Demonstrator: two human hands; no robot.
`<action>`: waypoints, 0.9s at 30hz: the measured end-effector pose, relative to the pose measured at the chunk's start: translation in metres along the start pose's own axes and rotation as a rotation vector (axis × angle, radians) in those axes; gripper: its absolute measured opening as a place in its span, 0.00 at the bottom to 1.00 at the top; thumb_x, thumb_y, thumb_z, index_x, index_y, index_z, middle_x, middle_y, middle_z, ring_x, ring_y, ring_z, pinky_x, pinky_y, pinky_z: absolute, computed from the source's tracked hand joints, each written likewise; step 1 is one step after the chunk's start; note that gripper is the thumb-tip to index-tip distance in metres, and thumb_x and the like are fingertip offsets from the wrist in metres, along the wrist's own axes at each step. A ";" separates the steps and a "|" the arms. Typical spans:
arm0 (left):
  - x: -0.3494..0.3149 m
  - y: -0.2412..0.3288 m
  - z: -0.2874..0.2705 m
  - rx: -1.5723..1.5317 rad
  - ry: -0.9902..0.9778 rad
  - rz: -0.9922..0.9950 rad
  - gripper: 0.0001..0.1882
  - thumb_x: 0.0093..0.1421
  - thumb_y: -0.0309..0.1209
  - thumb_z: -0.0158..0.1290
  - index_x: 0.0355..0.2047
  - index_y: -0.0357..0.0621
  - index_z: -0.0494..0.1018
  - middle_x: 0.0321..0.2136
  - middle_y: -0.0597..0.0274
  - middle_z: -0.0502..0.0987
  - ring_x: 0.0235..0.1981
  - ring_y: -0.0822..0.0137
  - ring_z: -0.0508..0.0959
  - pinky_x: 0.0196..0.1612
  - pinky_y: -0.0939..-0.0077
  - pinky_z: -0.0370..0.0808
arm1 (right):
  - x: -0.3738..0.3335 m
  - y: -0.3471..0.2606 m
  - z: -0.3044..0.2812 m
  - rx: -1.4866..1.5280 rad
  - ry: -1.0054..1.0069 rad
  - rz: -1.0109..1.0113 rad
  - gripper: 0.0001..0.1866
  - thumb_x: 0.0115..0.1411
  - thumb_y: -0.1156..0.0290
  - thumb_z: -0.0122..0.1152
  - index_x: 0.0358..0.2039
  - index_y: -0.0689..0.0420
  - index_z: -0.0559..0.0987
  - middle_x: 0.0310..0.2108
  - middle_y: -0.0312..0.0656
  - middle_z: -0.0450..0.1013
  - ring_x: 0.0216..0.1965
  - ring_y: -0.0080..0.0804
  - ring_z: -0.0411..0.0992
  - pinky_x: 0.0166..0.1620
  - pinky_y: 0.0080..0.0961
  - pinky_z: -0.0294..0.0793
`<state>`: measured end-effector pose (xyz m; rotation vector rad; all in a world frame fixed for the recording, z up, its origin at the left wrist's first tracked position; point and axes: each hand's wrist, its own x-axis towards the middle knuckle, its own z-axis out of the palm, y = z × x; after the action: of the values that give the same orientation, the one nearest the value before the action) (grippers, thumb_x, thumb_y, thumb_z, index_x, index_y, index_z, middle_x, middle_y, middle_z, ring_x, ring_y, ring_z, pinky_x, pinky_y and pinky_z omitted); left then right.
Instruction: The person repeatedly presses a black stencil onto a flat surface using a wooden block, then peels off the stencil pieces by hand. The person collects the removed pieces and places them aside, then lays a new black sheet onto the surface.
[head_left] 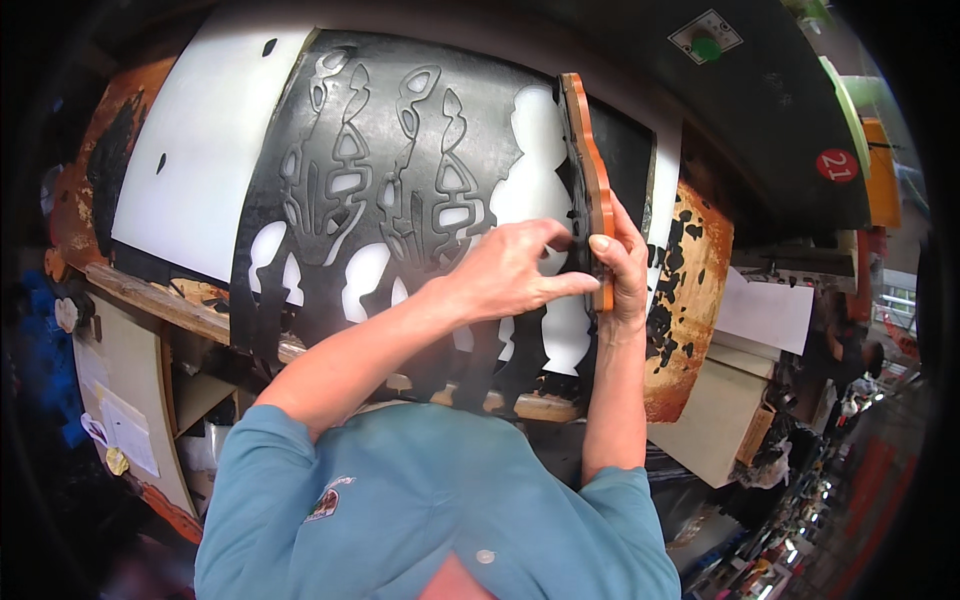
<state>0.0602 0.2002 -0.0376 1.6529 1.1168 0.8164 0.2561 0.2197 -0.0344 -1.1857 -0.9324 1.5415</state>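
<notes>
The orange cutting die (592, 170) stands on edge on the black sheet (400, 180), gripped by both hands: right hand (628, 268) wrapped behind, left hand (510, 272) pinching its near edge. Best kept steady before pressing onto the white tabletop (200, 140).

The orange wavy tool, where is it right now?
In the head view, the orange wavy tool stands on edge right of centre, gripped by both hands against the black cut-out sheet.
</notes>
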 end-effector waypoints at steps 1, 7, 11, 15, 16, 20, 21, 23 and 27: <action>0.002 0.002 0.005 -0.031 -0.056 -0.050 0.30 0.61 0.46 0.70 0.51 0.32 0.80 0.44 0.43 0.86 0.44 0.51 0.87 0.49 0.60 0.83 | 0.001 0.001 0.001 0.051 -0.027 -0.029 0.51 0.50 0.64 0.75 0.73 0.70 0.66 0.57 0.46 0.77 0.47 0.25 0.77 0.48 0.17 0.76; -0.005 -0.007 0.008 -0.230 -0.040 -0.163 0.15 0.67 0.37 0.60 0.34 0.34 0.82 0.22 0.51 0.82 0.23 0.64 0.80 0.32 0.66 0.78 | 0.005 0.001 -0.009 0.078 -0.065 -0.018 0.46 0.55 0.65 0.73 0.72 0.68 0.68 0.41 0.32 0.77 0.26 0.09 0.66 0.28 0.08 0.62; -0.022 -0.016 -0.012 -0.204 0.087 -0.368 0.15 0.67 0.33 0.56 0.29 0.32 0.79 0.18 0.55 0.80 0.22 0.68 0.85 0.28 0.70 0.79 | 0.004 0.007 -0.017 0.198 -0.055 -0.043 0.38 0.57 0.63 0.70 0.66 0.68 0.73 0.32 0.28 0.74 0.22 0.07 0.64 0.27 0.05 0.65; -0.037 -0.025 -0.030 -0.135 0.030 -0.645 0.17 0.72 0.35 0.55 0.29 0.35 0.79 0.22 0.59 0.83 0.22 0.72 0.83 0.28 0.75 0.80 | 0.000 0.017 -0.020 0.393 0.025 -0.093 0.35 0.57 0.61 0.68 0.62 0.70 0.74 0.43 0.41 0.80 0.37 0.20 0.79 0.44 0.15 0.81; -0.040 -0.025 -0.030 -0.149 -0.012 -0.612 0.17 0.72 0.36 0.55 0.29 0.35 0.79 0.22 0.59 0.83 0.22 0.72 0.83 0.28 0.75 0.80 | -0.002 0.019 -0.022 0.413 0.009 -0.095 0.36 0.57 0.61 0.69 0.62 0.70 0.74 0.45 0.44 0.80 0.41 0.24 0.80 0.48 0.18 0.81; -0.040 -0.019 -0.033 0.061 -0.069 -0.604 0.19 0.69 0.36 0.56 0.25 0.34 0.79 0.19 0.59 0.81 0.21 0.70 0.82 0.28 0.71 0.79 | -0.012 0.023 -0.028 0.463 0.037 -0.151 0.39 0.55 0.60 0.69 0.63 0.71 0.73 0.52 0.52 0.80 0.49 0.34 0.82 0.57 0.25 0.82; -0.037 -0.016 -0.035 0.183 -0.077 -0.548 0.19 0.69 0.36 0.57 0.24 0.34 0.79 0.17 0.58 0.80 0.20 0.70 0.82 0.28 0.69 0.79 | -0.016 0.022 -0.031 0.465 0.052 -0.159 0.39 0.55 0.60 0.69 0.62 0.71 0.73 0.52 0.52 0.80 0.49 0.35 0.82 0.57 0.26 0.83; -0.026 -0.008 -0.036 0.439 -0.025 -0.378 0.19 0.66 0.36 0.59 0.22 0.33 0.78 0.14 0.52 0.75 0.18 0.62 0.80 0.29 0.63 0.78 | -0.026 0.018 -0.039 0.464 0.075 -0.198 0.39 0.54 0.60 0.69 0.63 0.72 0.73 0.53 0.55 0.80 0.52 0.37 0.82 0.58 0.28 0.83; 0.035 -0.013 -0.012 0.370 0.215 0.118 0.17 0.70 0.37 0.58 0.46 0.33 0.81 0.39 0.38 0.83 0.42 0.47 0.84 0.48 0.57 0.80 | -0.048 0.004 -0.057 0.591 0.073 -0.251 0.45 0.57 0.65 0.67 0.71 0.74 0.62 0.61 0.66 0.72 0.60 0.51 0.79 0.64 0.38 0.82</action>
<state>0.0587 0.2389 -0.0448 1.9865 1.3935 0.9204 0.3149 0.1731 -0.0401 -0.6683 -0.4962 1.4187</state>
